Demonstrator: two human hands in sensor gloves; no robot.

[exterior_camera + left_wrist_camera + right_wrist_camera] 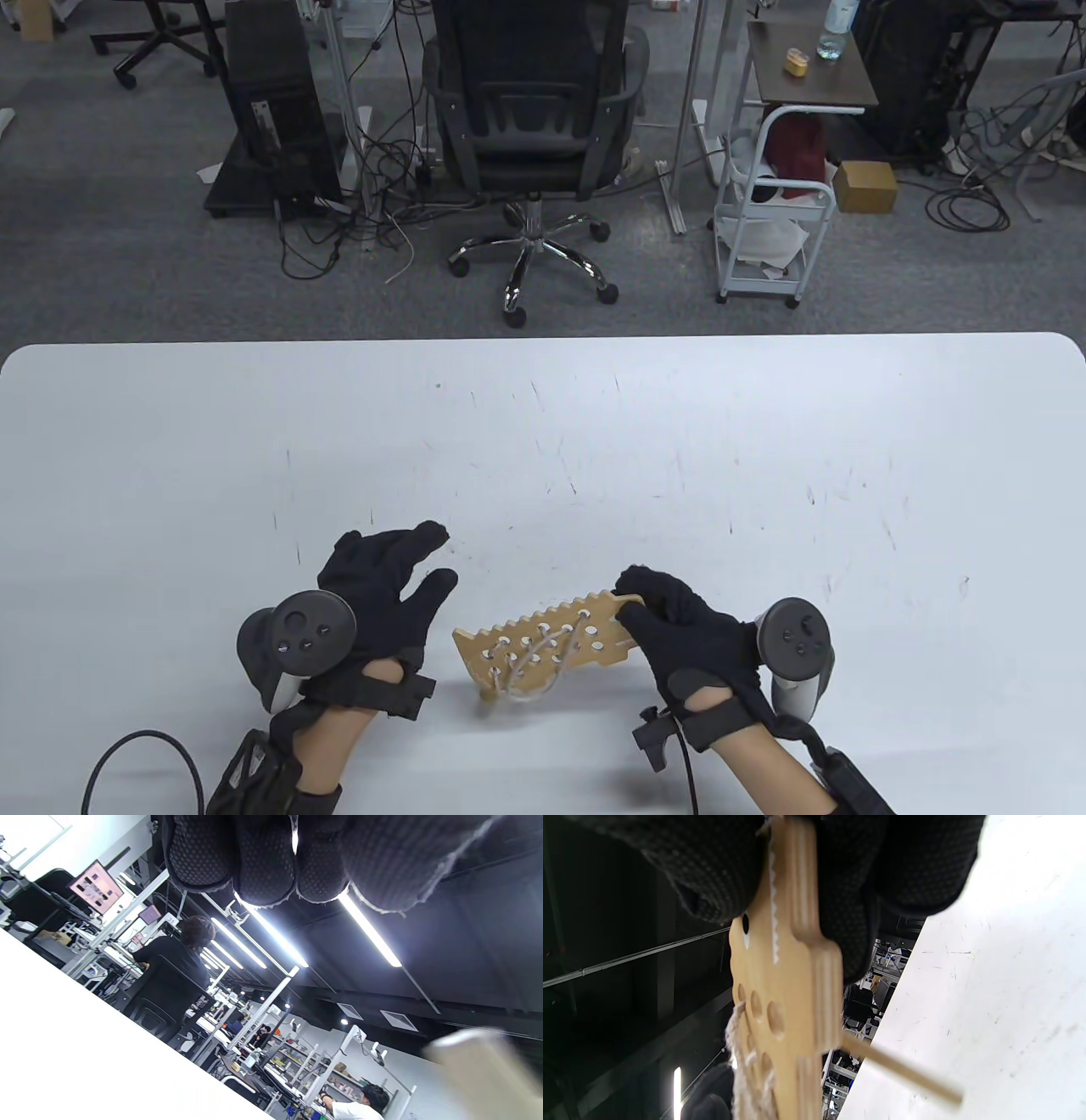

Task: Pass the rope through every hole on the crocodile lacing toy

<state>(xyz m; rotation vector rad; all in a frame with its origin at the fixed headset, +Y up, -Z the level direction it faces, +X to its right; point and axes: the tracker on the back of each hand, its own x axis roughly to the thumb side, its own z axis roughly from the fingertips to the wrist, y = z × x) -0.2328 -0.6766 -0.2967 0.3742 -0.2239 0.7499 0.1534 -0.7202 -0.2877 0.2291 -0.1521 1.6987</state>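
The crocodile lacing toy (556, 649) sits low over the near middle of the table (543, 441), its long axis running left to right and rising slightly toward the far right. Your right hand (691, 632) pinches its right end. Rope (543, 658) already crosses several middle holes and bunches at the near left edge; a wooden needle (903, 1073) pokes out on the table side. Your left hand (386, 594) hovers just left of the toy's free end, fingers spread and holding nothing, so it looks the nearer one to take that needle.
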